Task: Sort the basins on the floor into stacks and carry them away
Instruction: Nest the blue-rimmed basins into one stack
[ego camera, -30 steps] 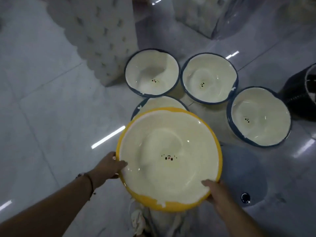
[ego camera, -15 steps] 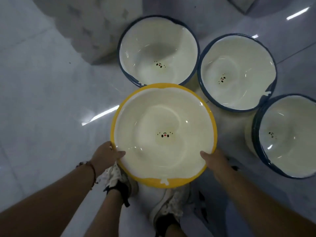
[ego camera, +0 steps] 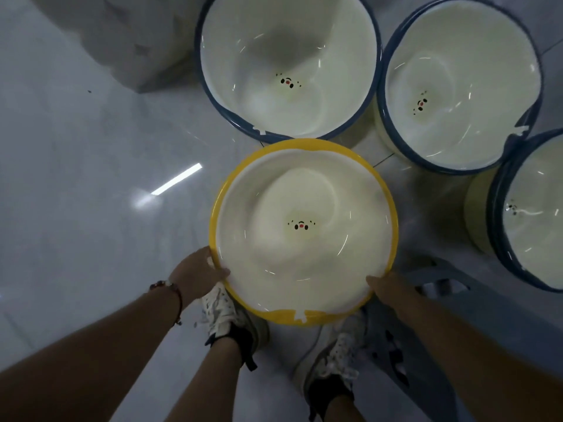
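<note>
Yellow-rimmed basin (ego camera: 304, 226), held over the person's shoes (ego camera: 225, 312): left hand (ego camera: 195, 274) and right hand (ego camera: 387, 289) each grip its near rim. Three blue-rimmed basins (ego camera: 289, 62) rest on the floor (ego camera: 76, 178) beyond.

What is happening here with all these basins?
A person holds a yellow-rimmed basin by its rim, the left hand on one side and the right hand on the other, above their shoes. Three blue-rimmed basins stand on the floor ahead and to the right, close together, none stacked in another. So the sorting looks unfinished. A grey plastic object lies by the right arm; what it is cannot be told.
</note>
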